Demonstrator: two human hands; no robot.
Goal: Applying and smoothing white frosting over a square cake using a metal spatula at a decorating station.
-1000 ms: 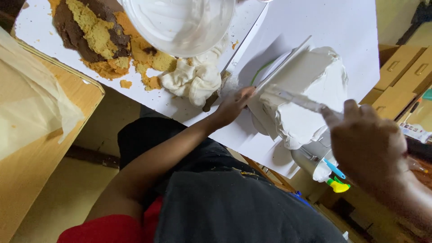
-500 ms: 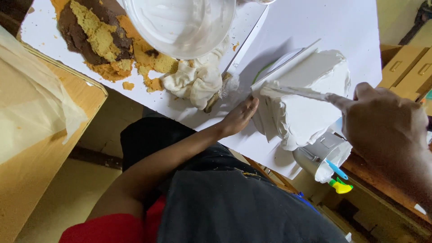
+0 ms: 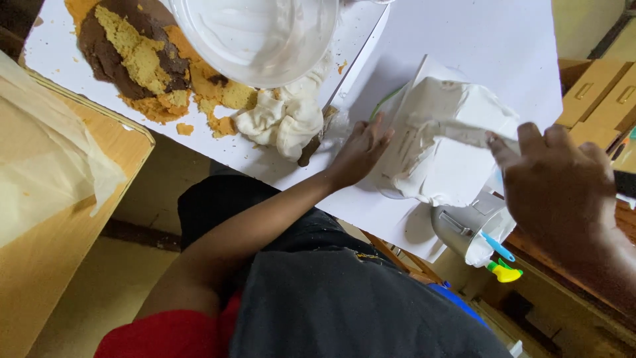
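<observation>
Right hand (image 3: 560, 182), nearest the camera, was closed around a thin flat metal blade (image 3: 464, 132), fingers curled shut on its handle end, blade lying on the frosting. Left hand (image 3: 358, 152) lay flat with fingers spread wide, gripping nothing, fingertips pressed on the near edge of the one square white-frosted cake (image 3: 444, 149). That cake sat on the white board-covered table (image 3: 503, 40), between the two hands. Judged soft and fragile: the wet frosting would smear and slip under any touch, so best steadied from its base edge, not the sides. Farther off: one lump of white frosting scrapings (image 3: 281, 119), one long knife (image 3: 331, 113) beside it, one pile of brown and yellow cake trimmings (image 3: 142, 56), one large white bowl of cream (image 3: 255, 33). One grey canister (image 3: 464, 229) stood below the table edge.
</observation>
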